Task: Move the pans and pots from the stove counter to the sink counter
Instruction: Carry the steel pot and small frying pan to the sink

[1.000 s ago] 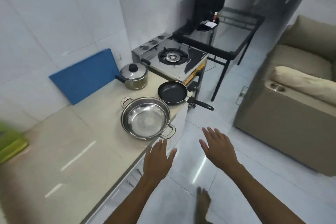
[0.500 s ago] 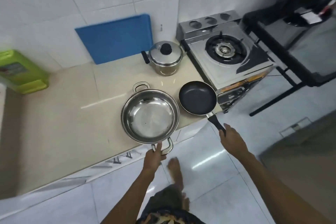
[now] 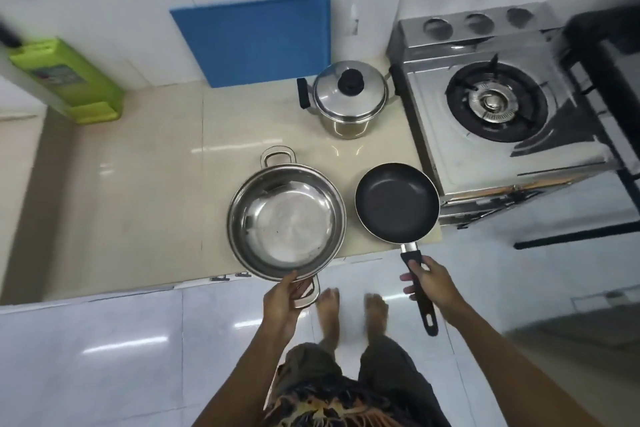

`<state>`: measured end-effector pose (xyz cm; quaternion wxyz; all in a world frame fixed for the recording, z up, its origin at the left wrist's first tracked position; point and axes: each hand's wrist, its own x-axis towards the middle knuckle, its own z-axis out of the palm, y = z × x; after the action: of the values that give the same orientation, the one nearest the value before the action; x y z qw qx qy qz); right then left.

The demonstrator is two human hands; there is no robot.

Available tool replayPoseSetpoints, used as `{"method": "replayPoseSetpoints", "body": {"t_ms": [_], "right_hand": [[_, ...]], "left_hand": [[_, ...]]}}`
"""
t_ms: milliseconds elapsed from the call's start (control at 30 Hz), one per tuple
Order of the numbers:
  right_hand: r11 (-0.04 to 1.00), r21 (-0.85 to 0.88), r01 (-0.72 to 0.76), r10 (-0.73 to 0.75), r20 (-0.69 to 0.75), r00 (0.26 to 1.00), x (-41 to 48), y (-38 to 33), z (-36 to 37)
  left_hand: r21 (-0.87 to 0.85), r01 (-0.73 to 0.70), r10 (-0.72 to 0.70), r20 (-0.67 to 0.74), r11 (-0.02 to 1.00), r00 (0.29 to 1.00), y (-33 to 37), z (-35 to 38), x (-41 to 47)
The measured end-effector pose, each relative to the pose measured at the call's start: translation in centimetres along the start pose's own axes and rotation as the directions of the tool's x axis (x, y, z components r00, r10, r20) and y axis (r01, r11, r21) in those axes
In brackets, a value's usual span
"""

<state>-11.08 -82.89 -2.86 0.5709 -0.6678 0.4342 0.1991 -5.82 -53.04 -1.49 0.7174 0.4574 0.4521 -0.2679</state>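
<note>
A wide steel pot [image 3: 286, 222] with two loop handles sits at the front edge of the beige counter [image 3: 138, 191]. My left hand [image 3: 282, 302] grips its near handle. Right of it lies a black frying pan [image 3: 397, 201], its handle sticking out over the counter edge. My right hand [image 3: 431, 282] is wrapped around that handle. A small lidded steel pot [image 3: 349, 97] with black handles stands farther back, by the wall, untouched.
A steel gas stove [image 3: 498, 104] stands right of the counter, close to the frying pan. A blue board [image 3: 252, 38] leans on the tiled wall. A green container [image 3: 65, 80] sits at the far left. My bare feet [image 3: 349, 308] stand on the white floor tiles.
I stepped up to the counter. My left hand closed on the wide pot's near handle and my right hand closed around the frying pan's handle.
</note>
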Motion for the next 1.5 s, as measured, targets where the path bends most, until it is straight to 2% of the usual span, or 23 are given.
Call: {"method": "replayPoseSetpoints", "body": {"t_ms": [133,233,367,533,667,900,1167,1500], "right_hand": [[0.996,-0.003,0.094,-0.094,-0.022,0.995,-0.3,0.6,-0.6],[0.979,-0.076,0.191,-0.193,-0.018,0.981,-0.2,-0.4,-1.1],[0.924,-0.187,0.334,-0.318,0.112,0.942,-0.3,-3.9,-0.4],[0.85,-0.187,0.493,-0.423,0.316,0.849,-1.1,-10.0,4.5],[0.786,-0.186,0.589,-0.466,0.448,0.763,-3.4,-13.7,11.1],[0.734,-0.144,0.664,-0.458,0.617,0.64,-11.0,-17.5,25.1],[0.736,-0.097,0.67,-0.444,0.679,0.585,-21.6,-16.7,42.1],[0.726,-0.089,0.682,-0.384,0.771,0.509,-31.0,-16.8,59.7]], "left_hand": [[-0.007,-0.051,0.05,-0.059,0.999,0.997,-0.8,0.6,-1.0],[-0.073,-0.08,0.073,-0.096,0.994,0.993,-1.3,0.7,-2.2],[-0.132,-0.2,0.173,-0.19,0.971,0.966,-1.4,-0.4,-4.5],[-0.244,-0.371,0.286,-0.32,0.896,0.903,0.2,-5.0,-8.0],[-0.3,-0.501,0.353,-0.432,0.812,0.83,2.3,-11.2,-11.2],[-0.317,-0.617,0.384,-0.559,0.72,0.735,5.9,-23.6,-14.8],[-0.302,-0.673,0.377,-0.644,0.675,0.666,7.9,-40.1,-18.6],[-0.304,-0.695,0.347,-0.696,0.651,0.629,13.3,-54.9,-21.4]]}}
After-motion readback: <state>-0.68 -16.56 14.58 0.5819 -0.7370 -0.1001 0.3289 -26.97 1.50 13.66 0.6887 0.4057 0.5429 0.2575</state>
